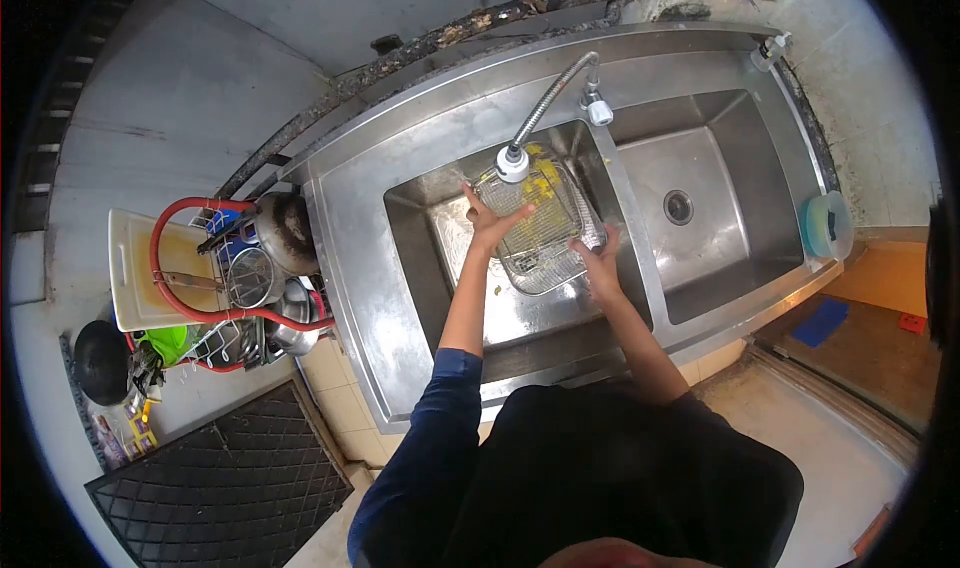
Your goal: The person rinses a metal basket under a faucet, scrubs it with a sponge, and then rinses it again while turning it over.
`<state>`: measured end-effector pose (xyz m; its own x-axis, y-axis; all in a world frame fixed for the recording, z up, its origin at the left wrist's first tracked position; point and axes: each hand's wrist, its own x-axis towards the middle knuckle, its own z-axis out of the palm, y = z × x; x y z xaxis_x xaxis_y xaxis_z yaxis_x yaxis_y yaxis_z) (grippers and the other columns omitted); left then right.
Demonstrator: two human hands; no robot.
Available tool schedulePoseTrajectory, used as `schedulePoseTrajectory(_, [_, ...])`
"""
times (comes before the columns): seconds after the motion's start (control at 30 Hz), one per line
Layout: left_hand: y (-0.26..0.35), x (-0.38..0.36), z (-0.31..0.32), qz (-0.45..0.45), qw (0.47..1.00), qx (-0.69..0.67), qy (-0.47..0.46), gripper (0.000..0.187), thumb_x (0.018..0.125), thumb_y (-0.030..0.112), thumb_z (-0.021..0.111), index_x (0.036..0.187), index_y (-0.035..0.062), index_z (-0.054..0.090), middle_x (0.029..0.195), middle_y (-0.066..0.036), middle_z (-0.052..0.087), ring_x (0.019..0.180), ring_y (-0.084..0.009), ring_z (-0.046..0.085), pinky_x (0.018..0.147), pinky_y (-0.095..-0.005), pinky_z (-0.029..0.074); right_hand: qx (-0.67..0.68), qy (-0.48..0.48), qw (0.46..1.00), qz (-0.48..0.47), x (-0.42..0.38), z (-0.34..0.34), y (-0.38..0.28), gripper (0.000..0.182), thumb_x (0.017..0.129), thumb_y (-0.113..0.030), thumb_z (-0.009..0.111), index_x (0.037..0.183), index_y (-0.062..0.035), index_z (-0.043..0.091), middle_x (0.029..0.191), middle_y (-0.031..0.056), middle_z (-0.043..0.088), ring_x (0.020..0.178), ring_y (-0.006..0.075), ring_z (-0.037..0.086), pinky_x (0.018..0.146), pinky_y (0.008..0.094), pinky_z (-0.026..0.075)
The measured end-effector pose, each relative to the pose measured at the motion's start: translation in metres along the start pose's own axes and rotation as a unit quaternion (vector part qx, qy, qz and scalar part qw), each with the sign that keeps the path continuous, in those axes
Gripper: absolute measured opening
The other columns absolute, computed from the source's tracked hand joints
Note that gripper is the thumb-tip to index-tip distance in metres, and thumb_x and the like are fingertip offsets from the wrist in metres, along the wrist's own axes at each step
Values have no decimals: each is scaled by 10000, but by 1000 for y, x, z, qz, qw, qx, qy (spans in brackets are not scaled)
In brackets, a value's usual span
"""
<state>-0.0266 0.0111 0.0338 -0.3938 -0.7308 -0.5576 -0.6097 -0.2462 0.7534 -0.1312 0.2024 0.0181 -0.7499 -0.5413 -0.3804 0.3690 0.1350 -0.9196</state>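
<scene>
Steel wire forms the basket [540, 230] we hold tilted in the left basin of the double sink [360, 268], right under the faucet head [512, 164]. Our left hand [490, 226] rests on its left edge with fingers spread; our right hand [600, 266] grips its lower right rim. Yellow bits cling to the mesh. A dish rack [245, 288] of pots stands left of the sink.

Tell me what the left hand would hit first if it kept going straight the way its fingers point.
The left hand already touches the wire rack in the left basin. Going straight on, its fingers would probably meet the faucet head above the rack, though depth is unclear.
</scene>
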Motion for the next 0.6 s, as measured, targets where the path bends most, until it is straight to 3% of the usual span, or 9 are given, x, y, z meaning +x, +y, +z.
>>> schedulePoseTrajectory(0.03, [-14, 10, 6, 49, 997, 39, 43, 1601, 441, 577, 888, 1407, 152, -315, 1412, -426, -97, 1372, -507, 41, 1111, -498, 218, 37, 0, 999, 31, -5, 2, -4, 816, 738, -231, 770, 1338, -98, 233, 1068, 128, 511, 906, 173, 519, 649, 296, 424])
schedulePoseTrajectory(0.13, [-4, 6, 9, 68, 987, 127, 75, 1584, 437, 567, 892, 1418, 212, -300, 1414, -419, -103, 1371, -507, 67, 1101, -500, 243, 25, 3, 997, 68, -7, 10, -15, 819, 741, -221, 767, 1339, -94, 223, 1130, 152, 501, 967, 187, 516, 731, 305, 437])
schedulePoseTrajectory(0.17, [3, 1, 6, 37, 994, 87, 61, 1506, 481, 570, 875, 1450, 249, -232, 1415, -423, -82, 1368, -504, 94, 1097, -480, 259, 27, 2, 997, 71, -9, 12, -16, 819, 741, -221, 767, 1339, -94, 223, 1130, 152, 501, 967, 187, 516, 731, 305, 437])
schedulePoseTrajectory(0.27, [-17, 32, 7, -26, 990, -20, 134, 1431, 538, 569, 850, 1477, 184, -159, 1416, -427, -38, 1371, -499, 104, 1096, -459, 271, 82, -27, 994, 59, -9, 18, -16, 808, 746, -209, 761, 1338, -86, 225, 1153, 164, 503, 1036, 207, 507, 846, 313, 427])
schedulePoseTrajectory(0.37, [-48, 67, 10, -66, 985, -10, 158, 1442, 559, 629, 804, 1457, 138, -210, 1420, -411, -40, 1334, -506, 209, 1062, -443, 323, -16, 33, 999, -7, -10, 29, 1, 740, 746, -152, 750, 1298, -53, 267, 1194, 176, 492, 1094, 228, 492, 932, 319, 397])
schedulePoseTrajectory(0.4, [-43, 64, 12, -65, 985, -10, 157, 1442, 559, 629, 804, 1457, 138, -210, 1420, -411, -40, 1334, -506, 209, 1062, -443, 323, -17, 35, 999, -9, -10, 27, -2, 740, 746, -152, 750, 1298, -53, 267, 1194, 176, 492, 1094, 228, 492, 932, 319, 397])
schedulePoseTrajectory(0.47, [-30, 46, 9, 13, 996, -16, 87, 1471, 548, 589, 834, 1446, 152, -246, 1415, -417, -65, 1344, -508, 173, 1079, -446, 298, 33, 23, 997, -61, -14, 27, -9, 731, 774, -141, 733, 1326, -73, 259, 1136, 123, 488, 949, 158, 485, 693, 278, 441])
schedulePoseTrajectory(0.5, [-19, 34, 5, 10, 996, -12, 86, 1471, 548, 589, 834, 1446, 152, -246, 1415, -417, -65, 1344, -508, 173, 1079, -446, 298, 50, 8, 999, -3, -12, 19, -8, 727, 759, -69, 712, 1318, -42, 249, 1204, 173, 475, 1109, 216, 477, 950, 314, 384])
schedulePoseTrajectory(0.6, [-3, 12, -1, 67, 997, 23, 22, 1502, 533, 541, 867, 1435, 167, -273, 1410, -424, -93, 1366, -496, 99, 1098, -450, 261, 49, 24, 998, -21, -18, 21, -22, 711, 769, -57, 701, 1318, -40, 248, 1195, 169, 480, 1108, 218, 479, 946, 319, 388])
